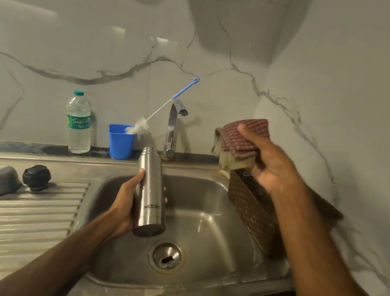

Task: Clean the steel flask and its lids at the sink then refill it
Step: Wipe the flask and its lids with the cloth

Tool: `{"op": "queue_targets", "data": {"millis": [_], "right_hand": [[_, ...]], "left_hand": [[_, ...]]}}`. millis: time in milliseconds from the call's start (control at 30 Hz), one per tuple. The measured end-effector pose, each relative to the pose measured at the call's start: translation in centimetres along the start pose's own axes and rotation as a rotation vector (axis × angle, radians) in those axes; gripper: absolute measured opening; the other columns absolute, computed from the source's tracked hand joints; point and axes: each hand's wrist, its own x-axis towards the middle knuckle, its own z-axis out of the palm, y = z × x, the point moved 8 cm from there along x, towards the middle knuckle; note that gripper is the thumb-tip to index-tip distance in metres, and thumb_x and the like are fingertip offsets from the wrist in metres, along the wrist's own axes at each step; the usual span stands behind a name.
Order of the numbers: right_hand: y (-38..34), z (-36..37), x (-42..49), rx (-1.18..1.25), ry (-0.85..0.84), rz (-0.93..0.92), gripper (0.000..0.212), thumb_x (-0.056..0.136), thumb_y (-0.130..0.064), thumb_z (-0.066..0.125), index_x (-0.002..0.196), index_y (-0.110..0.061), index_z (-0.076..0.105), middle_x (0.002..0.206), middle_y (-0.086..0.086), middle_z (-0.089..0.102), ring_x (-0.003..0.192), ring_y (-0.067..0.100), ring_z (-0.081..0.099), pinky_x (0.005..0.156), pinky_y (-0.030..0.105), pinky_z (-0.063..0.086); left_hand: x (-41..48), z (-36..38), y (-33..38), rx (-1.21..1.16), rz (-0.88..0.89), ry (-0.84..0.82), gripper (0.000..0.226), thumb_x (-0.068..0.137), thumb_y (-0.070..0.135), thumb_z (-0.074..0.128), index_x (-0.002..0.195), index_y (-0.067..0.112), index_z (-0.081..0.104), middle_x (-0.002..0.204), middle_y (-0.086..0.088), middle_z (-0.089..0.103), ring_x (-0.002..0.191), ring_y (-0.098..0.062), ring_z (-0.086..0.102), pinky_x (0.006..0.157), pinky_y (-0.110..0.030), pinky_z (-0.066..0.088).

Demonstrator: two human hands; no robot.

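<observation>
- Just above the sink [213,238] basin, the steel flask [151,192] is held uncapped and tilted, base toward the camera.
- Left hand [126,203]: fingers curled round the flask's middle.
- Right hand [272,163]: thumb and fingers clamp a checked scrub pad [240,139] above a brown basket [250,213].
- Steel cap [0,180] and black stopper [36,177] sit side by side on the drainboard [16,218].
- A blue cup [119,144] holds a bottle brush [159,110] behind, near the tap [172,129].

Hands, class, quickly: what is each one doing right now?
Left hand: grips the steel flask over the sink.
Right hand: holds the scrub sponge, thumb on top.
</observation>
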Motion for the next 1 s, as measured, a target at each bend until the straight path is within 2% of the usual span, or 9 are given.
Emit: {"op": "queue_targets", "data": {"millis": [67, 200, 400, 533, 633, 700, 800, 933, 1000], "right_hand": [[4.5, 2.5, 0.5, 0.024, -0.083, 0.098, 0.059, 0.078, -0.017, 0.088, 0.131, -0.003, 0.064, 0.120, 0.015, 0.075, 0.112, 0.032, 0.072, 0.095, 0.044, 0.059], [11.8, 4.9, 1.3, 0.048, -0.121, 0.209, 0.054, 0.084, -0.022, 0.083, 0.132, -0.006, 0.064, 0.122, 0.013, 0.074, 0.117, 0.033, 0.069, 0.102, 0.052, 0.055], [15.8, 5.6, 3.5, -0.013, -0.108, 0.199, 0.034, 0.089, -0.025, 0.077, 0.118, -0.010, 0.067, 0.115, 0.013, 0.075, 0.108, 0.031, 0.071, 0.098, 0.054, 0.057], [17.0, 5.5, 3.9, -0.252, -0.041, 0.086, 0.035, 0.089, -0.024, 0.078, 0.119, -0.011, 0.066, 0.113, 0.011, 0.075, 0.103, 0.027, 0.072, 0.081, 0.038, 0.061], [17.1, 6.5, 3.3, -0.281, -0.070, 0.010, 0.037, 0.093, -0.013, 0.073, 0.126, -0.005, 0.061, 0.113, 0.013, 0.073, 0.101, 0.026, 0.072, 0.078, 0.034, 0.062], [16.4, 7.3, 2.4, -0.397, -0.113, -0.099, 0.035, 0.094, -0.006, 0.069, 0.128, -0.008, 0.059, 0.116, 0.008, 0.072, 0.099, 0.017, 0.071, 0.070, 0.021, 0.059], [15.3, 9.4, 0.1, -0.692, -0.326, -0.393, 0.041, 0.091, 0.013, 0.061, 0.125, -0.010, 0.056, 0.140, -0.001, 0.061, 0.121, 0.001, 0.060, 0.089, 0.012, 0.054], [16.4, 11.0, -2.0, -0.893, -0.562, -0.515, 0.083, 0.079, 0.025, 0.060, 0.148, -0.020, 0.049, 0.143, -0.002, 0.061, 0.130, 0.005, 0.058, 0.104, 0.023, 0.052], [16.9, 11.7, -3.3, -0.961, -0.630, -0.586, 0.091, 0.077, 0.025, 0.055, 0.155, -0.021, 0.046, 0.157, -0.001, 0.049, 0.147, 0.011, 0.043, 0.119, 0.030, 0.039]], "left_hand": [[-0.3, -0.1, 0.3, -0.017, 0.004, 0.015, 0.066, 0.094, 0.055, 0.062, 0.133, 0.002, 0.057, 0.116, -0.024, 0.070, 0.089, -0.036, 0.071, 0.088, -0.050, 0.058], [-0.7, 0.0, 0.6, -0.041, 0.004, 0.035, 0.066, 0.095, 0.056, 0.061, 0.128, -0.001, 0.061, 0.112, -0.023, 0.070, 0.085, -0.035, 0.072, 0.086, -0.048, 0.059], [-0.5, -0.5, 0.8, -0.014, 0.016, 0.060, 0.061, 0.097, 0.056, 0.057, 0.129, 0.004, 0.059, 0.115, -0.022, 0.070, 0.086, -0.034, 0.072, 0.083, -0.045, 0.060], [-0.3, -1.1, 0.8, 0.054, 0.029, 0.103, 0.066, 0.098, 0.058, 0.055, 0.134, 0.003, 0.057, 0.108, -0.023, 0.072, 0.083, -0.033, 0.073, 0.076, -0.043, 0.063], [-0.3, -1.4, 1.1, 0.104, 0.059, 0.152, 0.065, 0.100, 0.060, 0.049, 0.132, 0.004, 0.060, 0.099, -0.019, 0.074, 0.076, -0.028, 0.073, 0.065, -0.038, 0.063], [-0.4, -1.7, 1.4, 0.110, 0.071, 0.182, 0.064, 0.102, 0.059, 0.045, 0.130, 0.004, 0.061, 0.094, -0.017, 0.075, 0.073, -0.027, 0.074, 0.062, -0.036, 0.062], [-0.5, -2.1, 2.3, 0.124, 0.088, 0.204, 0.064, 0.104, 0.057, 0.042, 0.132, 0.003, 0.061, 0.090, -0.017, 0.076, 0.070, -0.026, 0.074, 0.059, -0.035, 0.061], [-0.6, -3.1, 3.5, 0.110, 0.118, 0.256, 0.064, 0.105, 0.058, 0.040, 0.130, 0.004, 0.063, 0.089, -0.015, 0.077, 0.072, -0.025, 0.074, 0.063, -0.034, 0.061], [-0.6, -3.8, 3.8, 0.067, 0.104, 0.267, 0.069, 0.104, 0.061, 0.037, 0.130, 0.003, 0.064, 0.100, -0.017, 0.078, 0.084, -0.029, 0.076, 0.074, -0.040, 0.062]]}}
